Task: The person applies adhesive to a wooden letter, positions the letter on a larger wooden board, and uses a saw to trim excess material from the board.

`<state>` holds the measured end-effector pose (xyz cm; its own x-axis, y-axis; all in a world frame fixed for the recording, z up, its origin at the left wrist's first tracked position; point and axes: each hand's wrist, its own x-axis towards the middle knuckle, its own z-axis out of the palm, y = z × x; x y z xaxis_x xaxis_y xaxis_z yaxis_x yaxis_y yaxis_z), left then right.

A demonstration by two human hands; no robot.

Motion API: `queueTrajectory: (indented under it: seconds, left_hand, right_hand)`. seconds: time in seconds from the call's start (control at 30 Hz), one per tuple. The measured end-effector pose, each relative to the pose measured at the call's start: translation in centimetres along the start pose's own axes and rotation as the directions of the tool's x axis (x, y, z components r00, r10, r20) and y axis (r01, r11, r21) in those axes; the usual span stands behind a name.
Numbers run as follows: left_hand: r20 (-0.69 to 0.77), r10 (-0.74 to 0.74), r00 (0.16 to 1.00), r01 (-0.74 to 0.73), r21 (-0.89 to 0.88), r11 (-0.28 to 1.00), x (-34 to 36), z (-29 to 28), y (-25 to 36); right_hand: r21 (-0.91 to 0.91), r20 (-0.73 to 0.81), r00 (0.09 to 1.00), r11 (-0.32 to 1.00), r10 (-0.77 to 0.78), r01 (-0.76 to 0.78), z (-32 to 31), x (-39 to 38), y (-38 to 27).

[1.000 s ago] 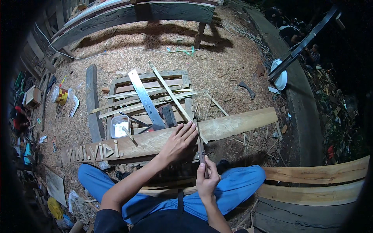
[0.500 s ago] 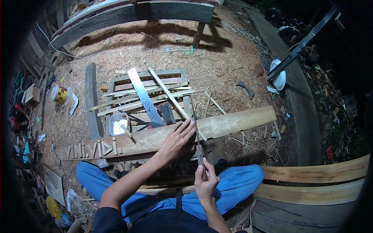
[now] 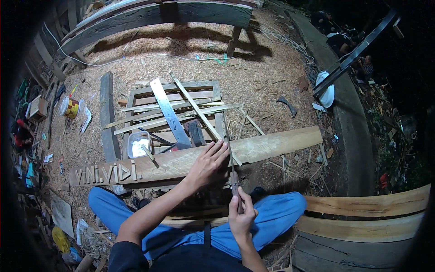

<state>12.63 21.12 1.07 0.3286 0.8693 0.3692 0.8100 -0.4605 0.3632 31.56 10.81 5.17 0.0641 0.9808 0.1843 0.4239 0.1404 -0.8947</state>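
A thin-bladed saw (image 3: 229, 152) points away from me, its wooden handle (image 3: 234, 180) wrapped by the fingers of my right hand (image 3: 242, 212). The blade crosses a narrow wood strip (image 3: 195, 103) just beside my left fingertips. That strip slants over a long wooden board (image 3: 276, 141) lying across in front of my knees. My left hand (image 3: 209, 163) lies flat on the board with its fingers stretched out, touching the strip's near part; its thumb is hidden. Raised wooden letters (image 3: 108, 174) stand at the board's left end.
Beyond the board, a slatted wooden frame (image 3: 218, 90) carries loose strips, a metal straightedge (image 3: 165, 106), a dark block (image 3: 196, 133) and a white plastic tub (image 3: 139, 145). A heavy beam (image 3: 107, 113) lies left. Planks (image 3: 362, 206) lie at right. Other people sit far right.
My right hand has drawn the saw slightly toward me. My left hand and the strip stay almost where they were.
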Motion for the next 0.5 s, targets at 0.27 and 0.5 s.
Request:
queueTrajectory:
  seconds: [0.27, 0.5]
  left_hand:
    - [-0.001, 0.011, 1.0, -0.011, 0.03, 0.999, 0.17, -0.04, -0.28]
    - [-0.019, 0.018, 1.0, -0.018, 0.027, 0.999, 0.05, 0.22, -0.02]
  right_hand:
    - [-0.049, 0.031, 0.999, 0.999, -0.017, 0.018, -0.28, 0.33, -0.24]
    - [-0.05, -0.002, 0.998, 0.996, -0.068, 0.067, -0.49, -0.12, -0.58]
